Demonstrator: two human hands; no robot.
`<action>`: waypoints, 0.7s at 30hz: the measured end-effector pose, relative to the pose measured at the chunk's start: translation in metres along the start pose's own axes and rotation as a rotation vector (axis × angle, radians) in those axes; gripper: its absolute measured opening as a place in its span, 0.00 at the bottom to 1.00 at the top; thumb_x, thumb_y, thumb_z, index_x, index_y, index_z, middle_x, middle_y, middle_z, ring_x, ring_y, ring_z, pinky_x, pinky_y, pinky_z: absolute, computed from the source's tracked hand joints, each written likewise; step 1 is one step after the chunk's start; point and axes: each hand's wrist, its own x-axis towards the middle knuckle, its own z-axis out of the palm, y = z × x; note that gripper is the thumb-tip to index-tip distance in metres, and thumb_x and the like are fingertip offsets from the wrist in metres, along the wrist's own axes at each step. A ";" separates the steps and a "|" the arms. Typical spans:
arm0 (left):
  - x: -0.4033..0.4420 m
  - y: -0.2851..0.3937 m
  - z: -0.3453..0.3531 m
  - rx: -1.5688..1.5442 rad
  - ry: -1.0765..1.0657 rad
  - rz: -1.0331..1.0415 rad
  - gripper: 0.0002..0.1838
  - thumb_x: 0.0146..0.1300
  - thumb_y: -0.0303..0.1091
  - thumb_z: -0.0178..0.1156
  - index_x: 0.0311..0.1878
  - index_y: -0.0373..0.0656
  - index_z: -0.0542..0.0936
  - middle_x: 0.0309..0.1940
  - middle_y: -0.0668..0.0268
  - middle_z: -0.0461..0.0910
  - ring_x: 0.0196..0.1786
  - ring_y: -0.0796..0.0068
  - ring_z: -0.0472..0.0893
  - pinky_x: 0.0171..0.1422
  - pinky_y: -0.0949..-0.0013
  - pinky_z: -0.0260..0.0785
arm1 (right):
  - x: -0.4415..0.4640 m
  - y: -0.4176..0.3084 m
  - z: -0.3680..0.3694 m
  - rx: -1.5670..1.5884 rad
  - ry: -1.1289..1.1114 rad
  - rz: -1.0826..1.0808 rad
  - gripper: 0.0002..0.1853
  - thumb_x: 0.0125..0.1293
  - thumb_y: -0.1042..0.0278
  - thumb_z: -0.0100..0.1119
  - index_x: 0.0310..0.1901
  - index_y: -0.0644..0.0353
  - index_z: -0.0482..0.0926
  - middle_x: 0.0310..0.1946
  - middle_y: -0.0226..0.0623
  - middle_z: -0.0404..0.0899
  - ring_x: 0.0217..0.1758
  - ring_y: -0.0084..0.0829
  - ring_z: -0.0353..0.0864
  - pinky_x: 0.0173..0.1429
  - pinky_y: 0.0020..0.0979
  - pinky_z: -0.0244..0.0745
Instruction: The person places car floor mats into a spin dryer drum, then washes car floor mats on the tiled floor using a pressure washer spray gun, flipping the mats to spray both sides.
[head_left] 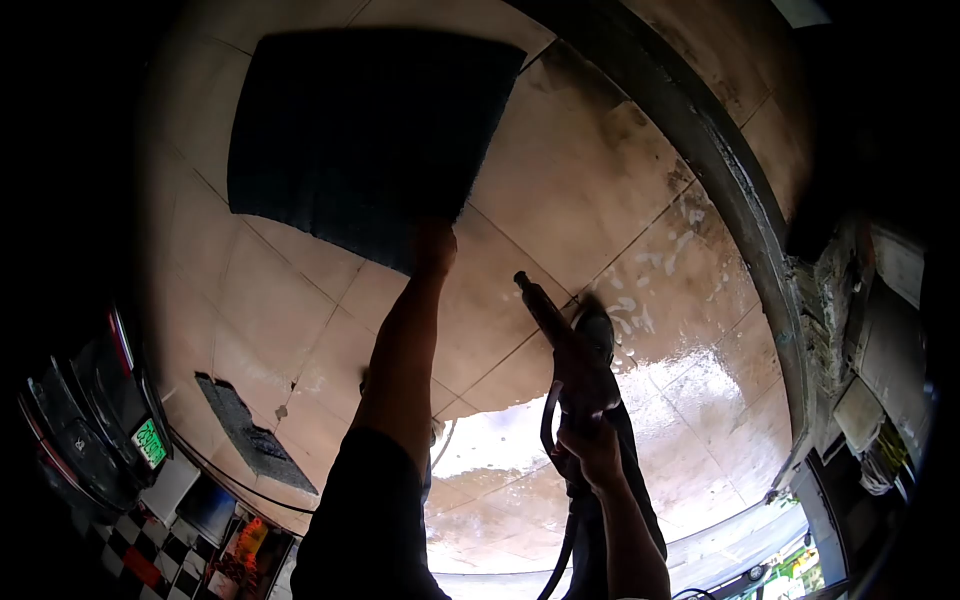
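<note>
My left hand (435,250) is closed on the lower right corner of a large dark mat (365,140). The mat looks flat and nearly black, with a slightly frayed edge. In my right hand (592,452) is a spray gun (565,345), gripped by its handle with the fingers wrapped round it. Its nozzle points up and left, toward the mat but apart from it. A dark hose (567,555) runs down from near the gun's handle. Whether the trigger is pressed cannot be made out.
The tiled floor (540,225) is wet, with white suds (640,310) at the right. A dark raised edge (725,145) curves along the right side. A smaller grey mat (255,435) lies at the lower left, near a dark vehicle (95,415) with a lit green plate.
</note>
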 end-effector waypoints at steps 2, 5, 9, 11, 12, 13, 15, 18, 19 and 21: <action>-0.001 -0.007 -0.013 -0.022 0.045 0.034 0.14 0.56 0.29 0.55 0.43 0.30 0.75 0.42 0.45 0.75 0.47 0.50 0.74 0.56 0.56 0.67 | 0.000 0.002 -0.002 0.008 0.001 -0.028 0.18 0.52 0.77 0.61 0.46 0.64 0.72 0.22 0.28 0.74 0.23 0.19 0.74 0.29 0.22 0.70; -0.013 -0.010 -0.054 -0.173 -0.027 0.005 0.11 0.54 0.26 0.55 0.40 0.30 0.74 0.39 0.44 0.74 0.46 0.47 0.73 0.55 0.52 0.64 | -0.007 -0.011 0.001 0.193 0.074 -0.029 0.14 0.50 0.81 0.61 0.39 0.61 0.71 0.18 0.27 0.69 0.17 0.19 0.70 0.21 0.23 0.66; -0.003 -0.031 -0.052 -0.145 0.109 0.141 0.13 0.54 0.25 0.55 0.43 0.31 0.72 0.40 0.44 0.70 0.49 0.45 0.70 0.56 0.51 0.61 | -0.003 -0.014 0.002 0.215 0.072 -0.026 0.13 0.51 0.81 0.60 0.39 0.61 0.71 0.17 0.27 0.69 0.16 0.20 0.69 0.21 0.23 0.66; 0.005 -0.043 -0.050 -0.211 -0.001 0.062 0.14 0.55 0.26 0.55 0.45 0.32 0.72 0.44 0.43 0.70 0.51 0.46 0.70 0.58 0.52 0.61 | -0.002 -0.012 0.003 0.228 0.047 -0.025 0.13 0.51 0.81 0.59 0.39 0.61 0.70 0.17 0.28 0.69 0.16 0.21 0.69 0.21 0.24 0.66; 0.010 -0.050 -0.044 -0.209 0.006 0.060 0.14 0.55 0.26 0.55 0.45 0.32 0.72 0.44 0.43 0.70 0.51 0.46 0.70 0.58 0.52 0.61 | 0.000 -0.009 0.003 0.229 0.011 -0.030 0.14 0.51 0.81 0.59 0.39 0.62 0.70 0.17 0.28 0.69 0.16 0.21 0.69 0.21 0.24 0.66; 0.013 -0.056 -0.037 -0.199 0.062 0.091 0.16 0.56 0.27 0.54 0.48 0.31 0.71 0.47 0.43 0.69 0.52 0.46 0.69 0.60 0.53 0.60 | 0.002 -0.007 0.003 0.231 -0.022 -0.034 0.14 0.51 0.81 0.59 0.40 0.62 0.70 0.17 0.28 0.69 0.16 0.21 0.69 0.21 0.24 0.66; 0.017 -0.063 -0.031 -0.194 0.116 0.118 0.18 0.56 0.28 0.54 0.50 0.31 0.71 0.50 0.43 0.68 0.54 0.47 0.69 0.61 0.54 0.60 | 0.003 -0.007 0.004 0.248 -0.019 -0.029 0.15 0.50 0.82 0.59 0.40 0.63 0.69 0.17 0.29 0.68 0.16 0.21 0.69 0.21 0.24 0.65; 0.018 -0.064 -0.041 -0.142 -0.144 -0.036 0.21 0.57 0.28 0.54 0.54 0.30 0.69 0.54 0.43 0.67 0.57 0.47 0.68 0.63 0.57 0.59 | -0.005 -0.022 0.006 0.326 -0.016 -0.046 0.15 0.50 0.83 0.58 0.41 0.63 0.69 0.17 0.29 0.68 0.15 0.22 0.68 0.20 0.25 0.64; 0.016 -0.064 -0.039 -0.108 -0.134 -0.007 0.21 0.58 0.28 0.54 0.55 0.30 0.68 0.52 0.43 0.69 0.54 0.48 0.70 0.60 0.58 0.63 | -0.007 -0.025 0.006 0.347 -0.019 -0.058 0.15 0.51 0.83 0.58 0.41 0.62 0.70 0.17 0.30 0.68 0.15 0.22 0.68 0.21 0.25 0.64; 0.010 -0.069 -0.028 -0.075 -0.129 0.015 0.22 0.58 0.28 0.55 0.55 0.30 0.67 0.49 0.43 0.71 0.52 0.49 0.73 0.56 0.59 0.66 | -0.008 -0.025 0.006 0.363 -0.022 -0.065 0.15 0.51 0.84 0.57 0.42 0.62 0.70 0.17 0.30 0.68 0.15 0.22 0.68 0.21 0.25 0.64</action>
